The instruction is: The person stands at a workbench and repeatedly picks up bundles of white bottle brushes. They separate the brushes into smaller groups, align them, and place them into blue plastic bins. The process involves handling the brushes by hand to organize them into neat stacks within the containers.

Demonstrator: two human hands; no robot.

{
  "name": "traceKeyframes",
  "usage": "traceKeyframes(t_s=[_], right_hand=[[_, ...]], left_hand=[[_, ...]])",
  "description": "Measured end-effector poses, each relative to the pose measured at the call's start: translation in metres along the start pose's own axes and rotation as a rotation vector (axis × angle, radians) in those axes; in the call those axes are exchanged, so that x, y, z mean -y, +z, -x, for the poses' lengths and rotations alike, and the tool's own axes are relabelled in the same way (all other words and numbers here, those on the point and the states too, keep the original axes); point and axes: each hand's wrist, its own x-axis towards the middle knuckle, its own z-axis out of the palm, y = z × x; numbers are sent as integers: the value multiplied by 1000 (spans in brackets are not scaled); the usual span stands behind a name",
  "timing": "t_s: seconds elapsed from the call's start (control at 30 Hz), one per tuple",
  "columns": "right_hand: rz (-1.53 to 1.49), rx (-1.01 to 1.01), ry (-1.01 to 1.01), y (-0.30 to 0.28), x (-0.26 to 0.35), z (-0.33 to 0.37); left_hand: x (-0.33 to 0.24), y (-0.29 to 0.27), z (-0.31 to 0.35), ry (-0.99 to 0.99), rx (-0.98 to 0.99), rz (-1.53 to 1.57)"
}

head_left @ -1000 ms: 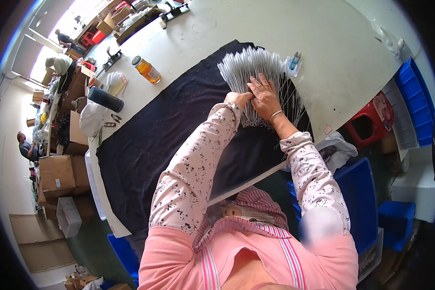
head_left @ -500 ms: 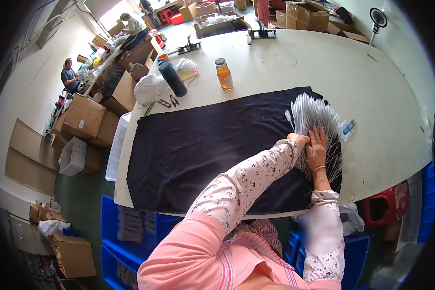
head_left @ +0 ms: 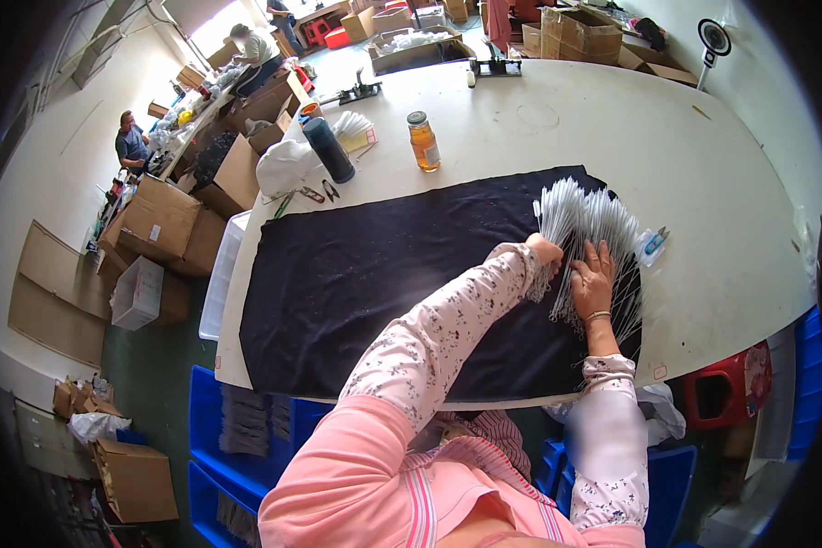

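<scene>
My left grip (head_left: 545, 249) is closed around a bunch of thin white strands (head_left: 558, 208), tips fanned away from me. My right grip (head_left: 594, 288) is unclosed, its fingers extended on a second bundle (head_left: 609, 219) just beside the first. Both are over the right end of a black cloth (head_left: 374, 283) on the pale worktop (head_left: 703, 183). A small blue tool (head_left: 655, 242) lies to the bundle's right.

Workshop: white worktable (head_left: 703, 173), cardboard boxes (head_left: 166, 225), blue bins (head_left: 207, 416), people (head_left: 263, 50) working beyond.
</scene>
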Motion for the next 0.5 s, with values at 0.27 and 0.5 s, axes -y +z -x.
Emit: traceKeyframes(t_s=[0.27,0.5], right_hand=[[140,85,-16,-11,19,-4],[132,249,36,-13,17,-6]], left_hand=[[-9,0,17,38,190,103],[-9,-34,30,-70,132,160]])
